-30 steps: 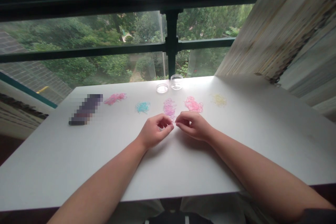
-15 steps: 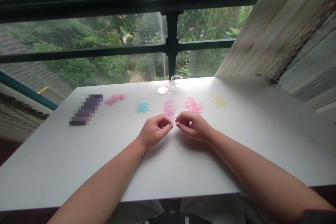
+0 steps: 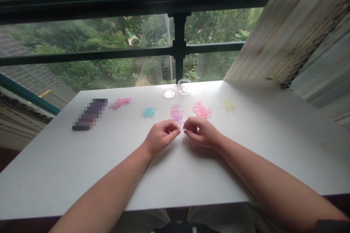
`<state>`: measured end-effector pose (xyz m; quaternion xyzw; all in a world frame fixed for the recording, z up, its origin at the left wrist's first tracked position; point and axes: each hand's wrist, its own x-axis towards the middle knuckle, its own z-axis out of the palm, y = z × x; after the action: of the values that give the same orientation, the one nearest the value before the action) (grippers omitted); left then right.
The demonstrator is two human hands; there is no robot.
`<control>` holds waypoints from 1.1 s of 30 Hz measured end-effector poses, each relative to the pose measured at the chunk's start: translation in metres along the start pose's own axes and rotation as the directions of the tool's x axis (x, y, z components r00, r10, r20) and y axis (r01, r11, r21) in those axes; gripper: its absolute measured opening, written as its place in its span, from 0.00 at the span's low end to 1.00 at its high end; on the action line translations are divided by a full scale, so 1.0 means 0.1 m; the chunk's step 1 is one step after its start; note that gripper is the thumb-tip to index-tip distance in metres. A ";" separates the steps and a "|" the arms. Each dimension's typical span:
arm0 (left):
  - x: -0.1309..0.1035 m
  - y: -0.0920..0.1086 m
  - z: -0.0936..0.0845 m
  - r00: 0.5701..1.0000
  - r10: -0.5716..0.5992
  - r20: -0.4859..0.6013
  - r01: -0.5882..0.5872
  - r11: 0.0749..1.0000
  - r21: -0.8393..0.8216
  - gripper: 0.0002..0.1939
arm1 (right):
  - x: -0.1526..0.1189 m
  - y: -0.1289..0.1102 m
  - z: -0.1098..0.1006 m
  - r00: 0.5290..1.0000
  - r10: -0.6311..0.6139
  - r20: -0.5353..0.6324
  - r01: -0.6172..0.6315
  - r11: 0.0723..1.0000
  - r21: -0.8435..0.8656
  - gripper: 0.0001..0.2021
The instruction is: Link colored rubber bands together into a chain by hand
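My left hand [image 3: 164, 133] and my right hand [image 3: 201, 131] face each other over the middle of the table, thumb and forefinger pinched on each. A thin pale strand, which looks like a small rubber band [image 3: 182, 129], spans the narrow gap between the fingertips. Just beyond them lies a pile of purple rubber bands [image 3: 176, 112], its near end close to my fingers. Coral-pink rubber bands [image 3: 201, 109] are heaped behind my right hand. To the left is a smaller turquoise pile [image 3: 149, 112].
On the white table [image 3: 175, 174], a pink pile [image 3: 120, 103] lies far left and a pale yellow pile [image 3: 228, 105] right. A clear round jar [image 3: 184, 87] and its lid [image 3: 169, 93] stand at the back edge. A blurred-out dark object [image 3: 90, 114] lies left. A curtain [image 3: 254, 40] hangs right.
Both hands hold almost the same pose and place. The strand between the fingertips shows slightly more clearly now.
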<state>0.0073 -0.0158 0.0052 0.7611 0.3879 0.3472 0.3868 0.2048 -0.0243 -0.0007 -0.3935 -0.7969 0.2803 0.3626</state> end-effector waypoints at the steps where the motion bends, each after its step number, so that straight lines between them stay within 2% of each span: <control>1: 0.00 0.00 0.00 1.000 0.000 -0.003 0.000 1.000 -0.001 0.07 | 0.00 0.00 0.00 1.000 -0.002 0.001 0.002 1.000 0.002 0.03; 8: 0.00 -0.01 0.01 1.000 0.002 -0.009 -0.003 1.000 -0.027 0.06 | 0.00 -0.01 0.00 1.000 -0.008 0.007 0.008 1.000 -0.005 0.03; 33: -0.01 -0.03 0.01 0.997 -0.010 0.079 0.009 1.000 0.019 0.06 | 0.00 0.00 0.00 1.000 0.010 0.012 -0.010 0.999 -0.031 0.03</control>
<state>0.0069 -0.0156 0.0024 0.7759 0.3792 0.3115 0.3965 0.2046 -0.0244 -0.0005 -0.4014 -0.8014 0.2719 0.3503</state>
